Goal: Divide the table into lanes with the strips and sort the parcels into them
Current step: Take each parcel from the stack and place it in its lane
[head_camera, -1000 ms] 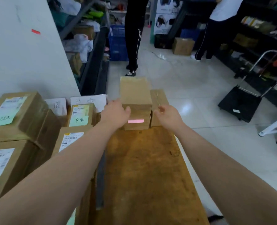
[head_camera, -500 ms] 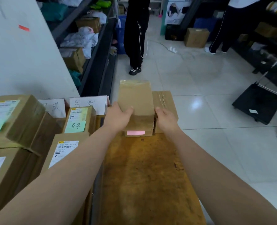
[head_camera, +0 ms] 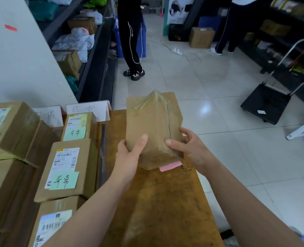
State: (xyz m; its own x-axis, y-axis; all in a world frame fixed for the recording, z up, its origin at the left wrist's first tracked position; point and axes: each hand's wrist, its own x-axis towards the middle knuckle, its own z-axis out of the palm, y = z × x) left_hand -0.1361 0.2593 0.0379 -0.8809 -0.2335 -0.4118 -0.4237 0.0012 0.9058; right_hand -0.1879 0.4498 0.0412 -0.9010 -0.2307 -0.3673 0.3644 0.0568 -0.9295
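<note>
A brown cardboard parcel (head_camera: 151, 125) with a pink note (head_camera: 170, 166) on its near face is lifted and tilted above the far end of the wooden table (head_camera: 161, 202). My left hand (head_camera: 129, 154) grips its lower left side and my right hand (head_camera: 192, 148) holds its lower right side. A second brown parcel (head_camera: 174, 106) lies behind it on the table, mostly hidden. To the left, several parcels lie in rows, two with green notes (head_camera: 64, 180), (head_camera: 74, 133). No lane strip is clearly visible.
Two white handwritten signs (head_camera: 89, 109), (head_camera: 48, 115) stand behind the left parcels. A white wall and dark shelving run along the left. Two people stand on the tiled floor ahead (head_camera: 131, 41), (head_camera: 226, 32). A black hand trolley (head_camera: 265, 102) is parked at right.
Both hands closed on the parcel with the pink note, lifted it off the table's far end and drew it nearer, tilting it. The parcel beside it stayed put.
</note>
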